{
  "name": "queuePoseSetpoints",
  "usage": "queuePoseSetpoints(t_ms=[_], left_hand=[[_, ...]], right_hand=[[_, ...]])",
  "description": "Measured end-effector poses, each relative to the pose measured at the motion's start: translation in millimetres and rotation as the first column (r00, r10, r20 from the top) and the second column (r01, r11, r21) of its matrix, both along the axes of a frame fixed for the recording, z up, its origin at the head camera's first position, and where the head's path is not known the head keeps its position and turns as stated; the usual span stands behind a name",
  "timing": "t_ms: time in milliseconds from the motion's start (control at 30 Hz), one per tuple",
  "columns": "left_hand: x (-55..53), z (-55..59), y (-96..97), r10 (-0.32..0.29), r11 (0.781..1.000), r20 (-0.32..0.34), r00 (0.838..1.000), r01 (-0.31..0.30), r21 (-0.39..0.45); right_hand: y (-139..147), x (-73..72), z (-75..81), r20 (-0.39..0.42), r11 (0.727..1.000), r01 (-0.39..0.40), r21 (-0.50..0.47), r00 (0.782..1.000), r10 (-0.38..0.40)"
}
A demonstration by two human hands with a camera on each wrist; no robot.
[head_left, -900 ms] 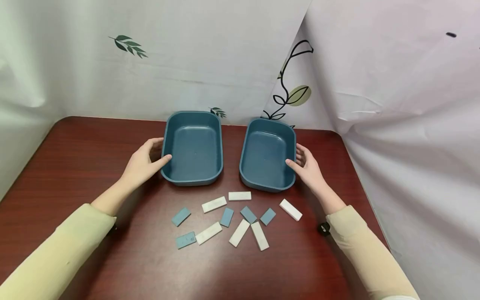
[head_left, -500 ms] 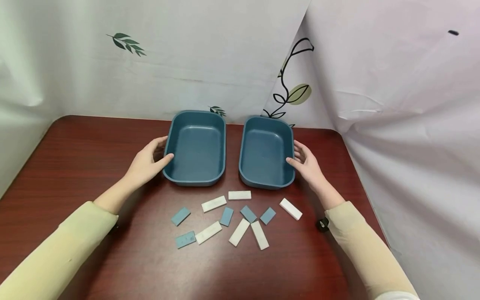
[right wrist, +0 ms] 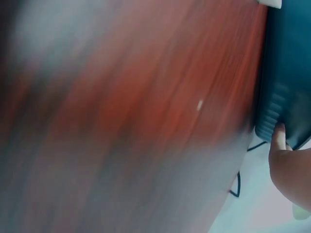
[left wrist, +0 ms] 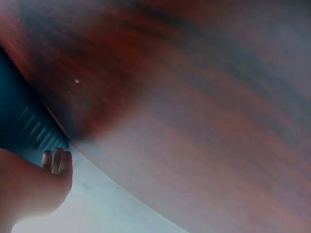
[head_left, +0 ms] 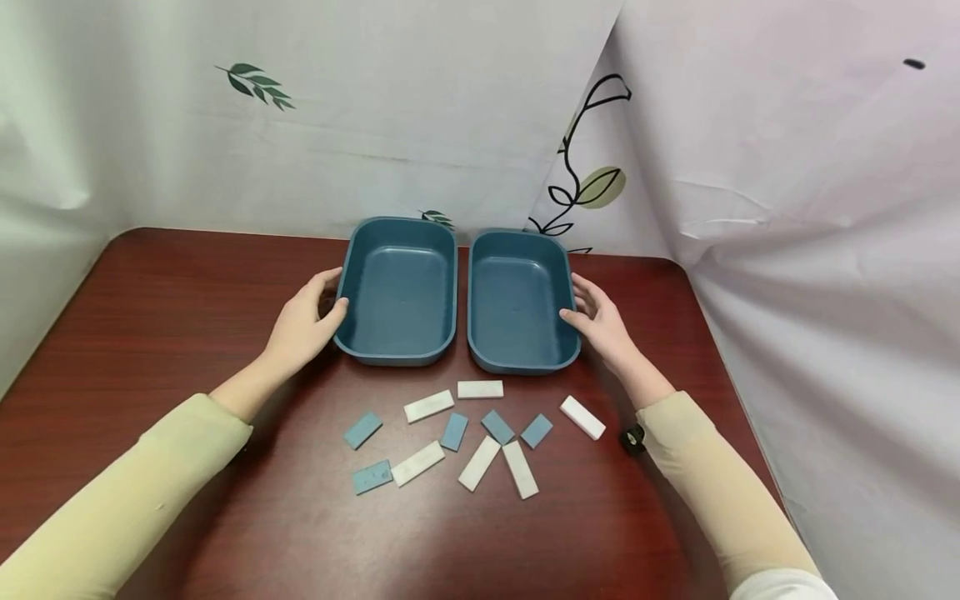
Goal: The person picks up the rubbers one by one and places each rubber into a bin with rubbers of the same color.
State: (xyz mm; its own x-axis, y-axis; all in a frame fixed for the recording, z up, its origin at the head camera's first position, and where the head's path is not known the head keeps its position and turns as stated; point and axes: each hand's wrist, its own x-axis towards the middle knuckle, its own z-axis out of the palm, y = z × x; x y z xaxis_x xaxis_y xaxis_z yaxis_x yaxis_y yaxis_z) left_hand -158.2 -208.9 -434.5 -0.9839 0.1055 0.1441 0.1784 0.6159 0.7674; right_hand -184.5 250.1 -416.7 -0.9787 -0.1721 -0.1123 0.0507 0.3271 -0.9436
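Two dark teal-blue plastic bins stand side by side at the back of the table, with a narrow gap between them. My left hand (head_left: 302,327) holds the left bin (head_left: 401,307) by its outer side, thumb at the rim and fingers along the outside wall. On the opposite side, my right hand (head_left: 606,330) holds the right bin (head_left: 519,310) the same way. Both bins have nothing in them. In front lie several white blocks (head_left: 418,464) and several shorter blue-grey blocks (head_left: 372,477), scattered flat. Each wrist view shows fingers against a ribbed bin wall (left wrist: 36,128).
The dark red wooden table (head_left: 187,287) has rounded back corners. A white curtain (head_left: 337,108) with leaf prints hangs behind it and along both sides. A white block (head_left: 582,417) lies near my right forearm.
Both hands have moved inward with their bins, the left one rightward and the right one leftward. The gap between the bins has shrunk, and the right bin has straightened. The blocks stay put.
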Motion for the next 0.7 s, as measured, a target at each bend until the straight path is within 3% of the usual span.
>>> queuePoseSetpoints(t_ms=[267, 567, 700], left_hand=[[0.4, 3.2, 0.9, -0.007, 0.999, 0.016, 1.000, 0.006, 0.033], [0.6, 3.9, 1.8, -0.016, 0.999, 0.027, 1.000, 0.015, 0.042], [1.4, 4.5, 1.9, -0.012, 0.999, 0.029, 0.999, 0.011, 0.039]], right_hand=[[-18, -3.2, -5.1, -0.027, 0.989, 0.136, -0.048, 0.990, -0.138], [-40, -3.3, -9.5, -0.038, 0.935, 0.340, -0.100, 0.938, -0.345], [-45, -4.2, -10.6, -0.028, 0.921, 0.374, -0.110, 0.925, -0.379]])
